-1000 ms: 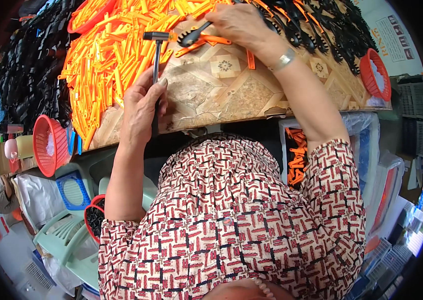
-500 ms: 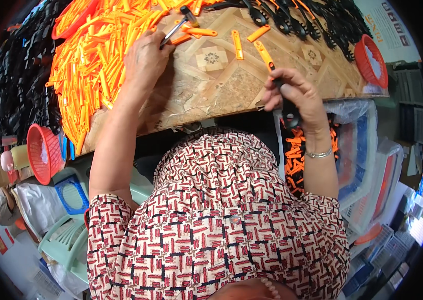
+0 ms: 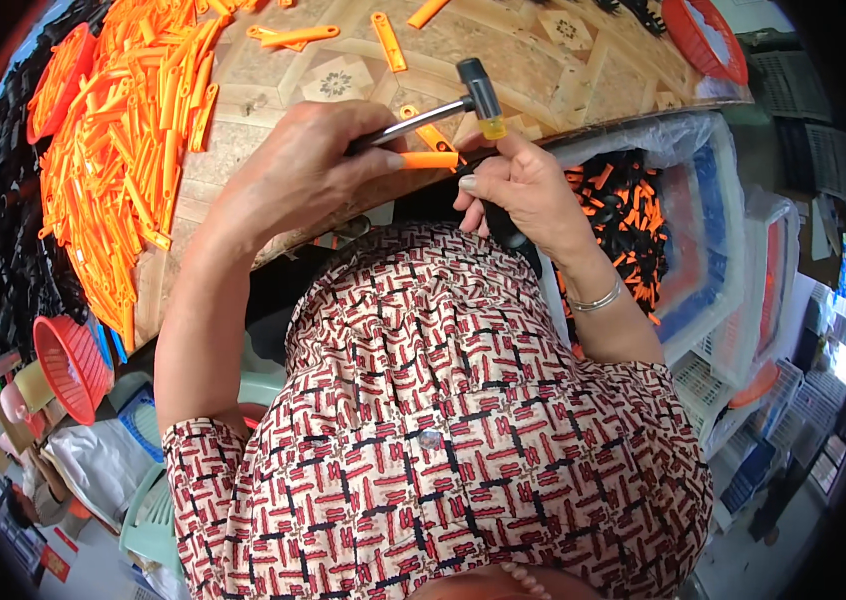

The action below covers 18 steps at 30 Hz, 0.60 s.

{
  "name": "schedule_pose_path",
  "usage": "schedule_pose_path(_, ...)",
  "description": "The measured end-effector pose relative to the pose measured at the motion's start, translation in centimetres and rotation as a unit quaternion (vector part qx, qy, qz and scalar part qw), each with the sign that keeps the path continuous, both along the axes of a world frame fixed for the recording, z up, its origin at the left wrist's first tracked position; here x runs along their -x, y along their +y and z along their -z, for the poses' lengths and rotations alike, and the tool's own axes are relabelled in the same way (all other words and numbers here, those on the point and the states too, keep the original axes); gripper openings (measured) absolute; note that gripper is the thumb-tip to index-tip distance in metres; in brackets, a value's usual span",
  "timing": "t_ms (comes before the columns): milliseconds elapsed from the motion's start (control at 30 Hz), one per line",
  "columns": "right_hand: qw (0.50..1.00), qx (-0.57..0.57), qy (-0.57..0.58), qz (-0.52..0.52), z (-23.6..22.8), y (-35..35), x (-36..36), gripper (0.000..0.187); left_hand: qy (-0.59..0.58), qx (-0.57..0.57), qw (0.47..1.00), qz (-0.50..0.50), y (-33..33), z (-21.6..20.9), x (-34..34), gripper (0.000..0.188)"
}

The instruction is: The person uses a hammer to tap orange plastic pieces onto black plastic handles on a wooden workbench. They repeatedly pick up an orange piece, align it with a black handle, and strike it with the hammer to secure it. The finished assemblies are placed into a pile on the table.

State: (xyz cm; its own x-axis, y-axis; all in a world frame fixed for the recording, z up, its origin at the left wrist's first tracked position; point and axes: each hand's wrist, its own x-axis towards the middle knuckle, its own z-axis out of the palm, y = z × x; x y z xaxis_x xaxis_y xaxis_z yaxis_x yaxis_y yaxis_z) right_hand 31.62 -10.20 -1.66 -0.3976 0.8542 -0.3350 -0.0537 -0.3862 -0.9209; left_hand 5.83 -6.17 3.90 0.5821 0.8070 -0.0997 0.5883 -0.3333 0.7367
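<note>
My left hand [image 3: 308, 165] is closed around the shaft of a small mallet [image 3: 481, 92] with a black head and a yellow face. Pinched in the same hand is an orange plastic handle piece [image 3: 431, 160], pointing towards my right hand. My right hand [image 3: 533, 195] grips a black kitchen utensil [image 3: 505, 232], its rounded end hanging below my fingers. A second orange handle piece [image 3: 427, 130] slants up beside the mallet shaft and appears to be on the utensil's upper end; the join is hidden. Both hands are close together above the table's near edge.
A large heap of orange handle pieces [image 3: 133, 150] covers the left of the patterned table [image 3: 333, 80], with black parts [image 3: 3, 190] beyond. Red baskets [image 3: 73, 370] stand around. At my right a plastic-lined container [image 3: 633, 225] holds black-and-orange utensils.
My left hand has brought the mallet and an orange handle piece rightwards and nearer to me. My right hand has moved left with the utensil. The whole view has shifted.
</note>
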Motion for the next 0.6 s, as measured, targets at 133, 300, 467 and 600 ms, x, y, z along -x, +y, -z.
schedule_pose_path(133, 0.999, 0.025, -0.011, -0.017, 0.4, 0.1, -0.3, 0.030, 0.031, -0.069, 0.996, 0.047, 1.5, 0.7, -1.4, 0.024)
schedule_pose_path(300, 0.999, 0.032, -0.025, -0.018, 0.3, 0.4, -0.5, 0.030, 0.062, -0.075, 0.994, 0.052, 2.6, 1.2, -2.3, 0.023)
schedule_pose_path(467, 0.999, 0.045, -0.018, -0.017, 0.2, 0.5, -0.4, 0.030, 0.066, -0.065, 0.994, 0.057, 3.2, 1.0, -2.4, 0.023)
schedule_pose_path(600, 0.999, 0.033, -0.014, -0.008, 0.1, 0.2, -0.2, 0.027, 0.088, -0.045, 0.994, 0.054, 3.5, 0.8, -2.6, 0.022)
